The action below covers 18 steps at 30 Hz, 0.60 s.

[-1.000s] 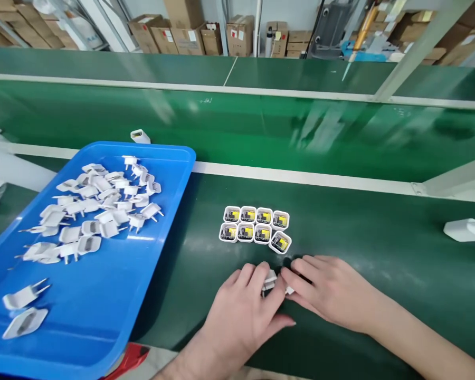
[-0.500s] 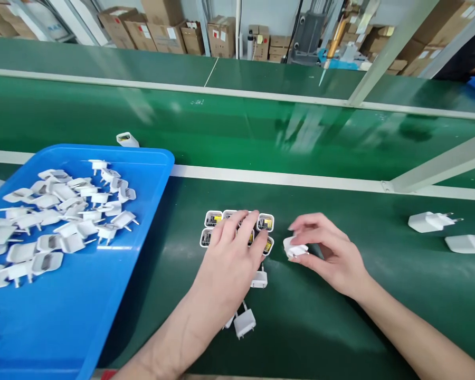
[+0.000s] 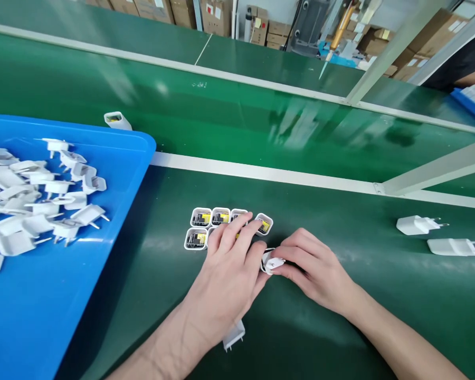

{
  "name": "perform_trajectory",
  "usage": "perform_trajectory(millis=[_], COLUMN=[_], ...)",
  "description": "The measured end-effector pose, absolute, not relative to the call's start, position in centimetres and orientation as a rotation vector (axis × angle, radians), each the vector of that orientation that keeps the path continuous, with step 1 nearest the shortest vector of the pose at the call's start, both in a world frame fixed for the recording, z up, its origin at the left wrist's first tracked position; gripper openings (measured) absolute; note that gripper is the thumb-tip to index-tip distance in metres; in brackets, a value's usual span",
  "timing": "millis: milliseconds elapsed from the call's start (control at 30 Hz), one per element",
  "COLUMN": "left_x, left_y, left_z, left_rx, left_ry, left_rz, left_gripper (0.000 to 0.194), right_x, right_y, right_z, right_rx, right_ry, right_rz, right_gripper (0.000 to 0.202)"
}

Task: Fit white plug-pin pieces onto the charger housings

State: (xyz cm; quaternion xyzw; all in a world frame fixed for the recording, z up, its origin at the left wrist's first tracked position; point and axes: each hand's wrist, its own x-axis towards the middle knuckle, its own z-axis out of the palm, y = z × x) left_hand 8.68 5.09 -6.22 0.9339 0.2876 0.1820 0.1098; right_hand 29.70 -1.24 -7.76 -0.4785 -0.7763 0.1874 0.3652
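Note:
My left hand (image 3: 231, 264) reaches over a cluster of open white charger housings (image 3: 196, 238), which show black and yellow parts inside. Its thumb and forefinger grip one charger housing (image 3: 266, 268) at the right front of the cluster. My right hand (image 3: 319, 269) pinches a white plug cap (image 3: 276, 262) with pins against that housing's open end; whether it is seated I cannot tell. One open housing (image 3: 264, 224) stands slightly turned at the back right of the cluster. Below my left hand lies another white plug piece (image 3: 234, 336), partly hidden by the wrist.
At the left a blue tray (image 3: 35, 311) holds many white plug caps. Behind it leans an open housing (image 3: 117, 121). Two closed chargers (image 3: 417, 225) lie at the right. A white rail (image 3: 261, 172) and a slanted post (image 3: 439, 166) bound the bench at the back.
My right hand has brought the plug cap left to a housing. My left hand has shifted to grip that housing, which is drawn forward from the cluster. The view has turned slightly.

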Motion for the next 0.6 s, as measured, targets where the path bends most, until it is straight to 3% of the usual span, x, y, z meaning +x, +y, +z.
perform_trajectory(millis=[600], left_x=[8.9], left_y=[4.9], left_z=[-6.5], left_rx=[2.673], left_ry=[0.88], left_rz=[0.603], left_gripper=[0.023], right_x=[28.5], right_y=[-1.7], right_z=[-6.9], right_rx=[-1.368], right_ry=[-2.056], right_rz=[0.384], right_gripper=[0.016])
